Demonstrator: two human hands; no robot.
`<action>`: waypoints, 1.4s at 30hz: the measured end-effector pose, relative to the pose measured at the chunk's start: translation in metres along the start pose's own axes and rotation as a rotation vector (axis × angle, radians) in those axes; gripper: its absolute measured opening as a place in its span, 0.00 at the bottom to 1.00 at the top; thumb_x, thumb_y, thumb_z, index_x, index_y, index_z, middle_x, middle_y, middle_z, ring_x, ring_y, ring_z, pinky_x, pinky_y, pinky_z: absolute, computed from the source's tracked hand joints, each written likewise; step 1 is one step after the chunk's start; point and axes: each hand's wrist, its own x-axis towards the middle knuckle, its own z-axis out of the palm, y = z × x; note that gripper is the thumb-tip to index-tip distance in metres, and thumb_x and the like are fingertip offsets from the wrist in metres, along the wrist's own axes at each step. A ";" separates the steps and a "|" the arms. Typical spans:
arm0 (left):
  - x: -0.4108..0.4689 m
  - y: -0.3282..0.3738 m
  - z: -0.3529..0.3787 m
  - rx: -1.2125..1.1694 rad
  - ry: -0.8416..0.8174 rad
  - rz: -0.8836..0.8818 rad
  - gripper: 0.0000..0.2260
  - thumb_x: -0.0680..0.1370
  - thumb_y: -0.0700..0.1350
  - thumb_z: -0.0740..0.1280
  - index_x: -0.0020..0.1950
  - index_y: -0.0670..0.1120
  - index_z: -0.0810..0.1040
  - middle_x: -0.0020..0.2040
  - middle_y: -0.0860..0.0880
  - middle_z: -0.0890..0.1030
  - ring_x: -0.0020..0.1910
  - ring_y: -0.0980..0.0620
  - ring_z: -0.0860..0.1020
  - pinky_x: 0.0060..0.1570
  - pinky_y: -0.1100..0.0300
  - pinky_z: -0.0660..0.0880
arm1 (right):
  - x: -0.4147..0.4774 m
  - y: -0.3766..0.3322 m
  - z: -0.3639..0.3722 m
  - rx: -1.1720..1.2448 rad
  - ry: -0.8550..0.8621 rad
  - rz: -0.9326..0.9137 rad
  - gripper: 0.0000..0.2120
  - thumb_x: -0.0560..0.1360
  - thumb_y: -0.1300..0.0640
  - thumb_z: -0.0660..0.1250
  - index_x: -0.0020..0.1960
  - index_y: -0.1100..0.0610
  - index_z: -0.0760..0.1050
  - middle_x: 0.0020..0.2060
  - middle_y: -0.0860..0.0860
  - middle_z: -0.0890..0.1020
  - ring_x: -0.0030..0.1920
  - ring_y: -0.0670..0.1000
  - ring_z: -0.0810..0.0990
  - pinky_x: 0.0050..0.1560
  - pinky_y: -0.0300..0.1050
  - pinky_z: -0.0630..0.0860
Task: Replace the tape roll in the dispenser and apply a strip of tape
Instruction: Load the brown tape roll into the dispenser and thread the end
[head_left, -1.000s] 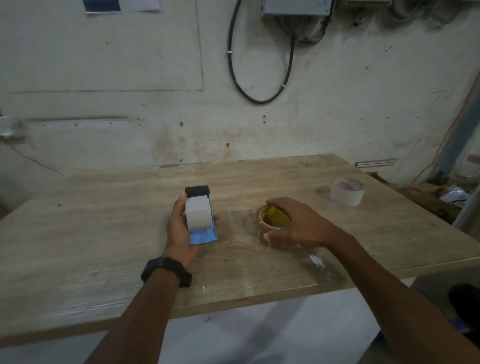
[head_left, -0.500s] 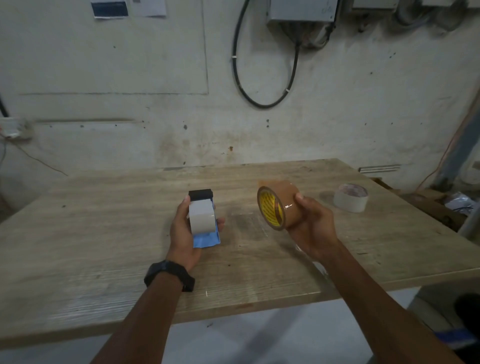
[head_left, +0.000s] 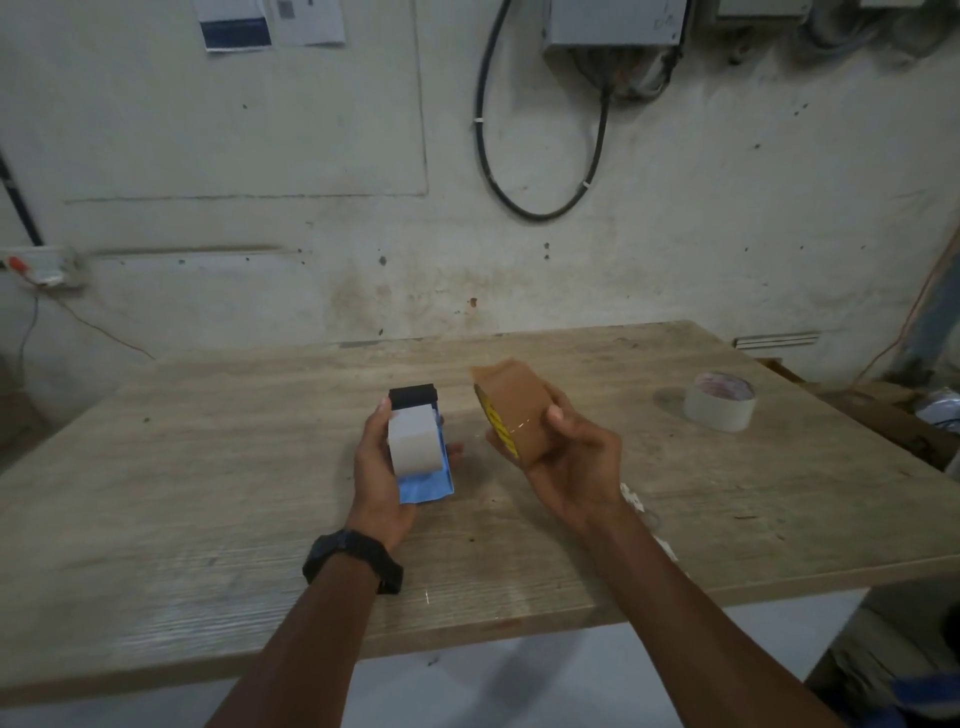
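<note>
My left hand grips a blue tape dispenser with a black front end, held above the wooden table. A pale grey-white roll sits in the dispenser. My right hand holds a brown tape roll with a yellow printed core, raised off the table just right of the dispenser. A loose flap of brown tape sticks up at the roll's top left. The two rolls are apart.
A white tape roll lies flat on the table at the right. Some clear plastic scraps lie behind my right forearm. A stained wall with a hanging black cable stands behind the table. Cardboard clutter sits off the right edge.
My right hand lifted the brown roll off the table, turned it on edge and brought it nearer the dispenser. My left hand kept the dispenser nearly still.
</note>
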 end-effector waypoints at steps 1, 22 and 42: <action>0.001 -0.001 -0.001 0.004 -0.001 0.003 0.18 0.82 0.57 0.60 0.56 0.46 0.82 0.48 0.44 0.84 0.42 0.47 0.83 0.43 0.50 0.84 | 0.000 0.004 0.001 0.002 0.001 -0.005 0.52 0.57 0.56 0.83 0.75 0.67 0.66 0.65 0.63 0.76 0.61 0.62 0.76 0.68 0.68 0.68; 0.008 -0.006 -0.002 0.194 0.078 0.011 0.25 0.79 0.52 0.67 0.72 0.40 0.71 0.61 0.34 0.79 0.58 0.35 0.80 0.51 0.43 0.81 | -0.002 0.015 -0.003 -0.117 0.101 0.055 0.24 0.62 0.54 0.78 0.57 0.59 0.82 0.48 0.58 0.86 0.46 0.57 0.85 0.43 0.50 0.80; 0.008 -0.006 0.001 0.355 0.124 0.131 0.29 0.78 0.69 0.58 0.67 0.50 0.78 0.60 0.38 0.83 0.52 0.40 0.83 0.51 0.43 0.79 | -0.013 0.023 0.008 -0.622 0.054 0.075 0.28 0.72 0.35 0.70 0.67 0.48 0.79 0.60 0.54 0.85 0.61 0.57 0.84 0.65 0.65 0.78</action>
